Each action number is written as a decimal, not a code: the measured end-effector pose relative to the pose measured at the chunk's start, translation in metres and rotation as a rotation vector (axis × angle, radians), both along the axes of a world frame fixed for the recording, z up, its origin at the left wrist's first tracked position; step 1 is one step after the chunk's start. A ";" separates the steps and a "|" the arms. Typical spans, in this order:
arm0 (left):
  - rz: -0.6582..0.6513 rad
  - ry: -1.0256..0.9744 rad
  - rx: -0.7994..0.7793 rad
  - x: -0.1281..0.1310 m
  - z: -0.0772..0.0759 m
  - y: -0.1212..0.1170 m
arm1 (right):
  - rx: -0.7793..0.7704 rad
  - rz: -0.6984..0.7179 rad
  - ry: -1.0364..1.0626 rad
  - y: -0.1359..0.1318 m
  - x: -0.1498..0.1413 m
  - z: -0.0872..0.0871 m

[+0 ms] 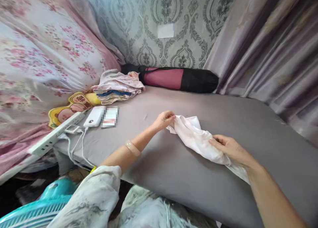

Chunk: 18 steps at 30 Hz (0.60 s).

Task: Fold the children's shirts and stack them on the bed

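A white cloth garment (192, 140) is bunched lengthwise between my hands, just over the grey bed sheet (159, 161). My left hand (164, 119) pinches its far left end, fingers closed on the fabric. At the near right end, my right hand (230, 148) grips it between thumb and fingers. A strip of the white fabric trails below my right wrist. What kind of garment it is, I cannot make out from its folds.
Folded clothes (119, 85) are stacked at the back left, beside a long black and maroon bag (179, 78) along the wall. Left are a white power bank (94, 117), a blurred-out phone-sized item (109, 117), cables, a power strip (57, 133) and a yellow cushion (61, 115). A turquoise fan (37, 205) stands lower left.
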<state>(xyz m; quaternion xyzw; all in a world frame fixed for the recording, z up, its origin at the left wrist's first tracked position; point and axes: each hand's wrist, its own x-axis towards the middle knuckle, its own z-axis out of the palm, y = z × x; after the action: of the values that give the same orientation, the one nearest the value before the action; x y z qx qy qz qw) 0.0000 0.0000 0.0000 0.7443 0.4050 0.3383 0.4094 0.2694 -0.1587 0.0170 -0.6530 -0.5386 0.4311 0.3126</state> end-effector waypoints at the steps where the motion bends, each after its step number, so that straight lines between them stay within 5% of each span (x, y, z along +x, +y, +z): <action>1: 0.011 -0.044 -0.005 0.005 0.002 -0.002 | -0.001 -0.001 -0.023 0.000 0.005 0.002; 5: -0.019 -0.245 -0.077 0.020 0.014 -0.009 | 0.011 -0.030 -0.051 0.000 0.018 0.020; 9: -0.101 -0.410 -0.169 0.019 0.043 -0.007 | 0.049 -0.103 0.010 0.000 0.019 0.061; 18: -0.329 -0.193 0.131 -0.026 0.156 0.014 | 0.186 -0.005 -0.056 0.001 0.029 0.167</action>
<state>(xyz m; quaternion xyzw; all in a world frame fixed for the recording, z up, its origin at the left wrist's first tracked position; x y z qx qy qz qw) -0.0264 0.0136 0.1565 0.7895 0.2138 0.3624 0.4468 0.2988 -0.1580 0.1838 -0.6342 -0.5832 0.3600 0.3578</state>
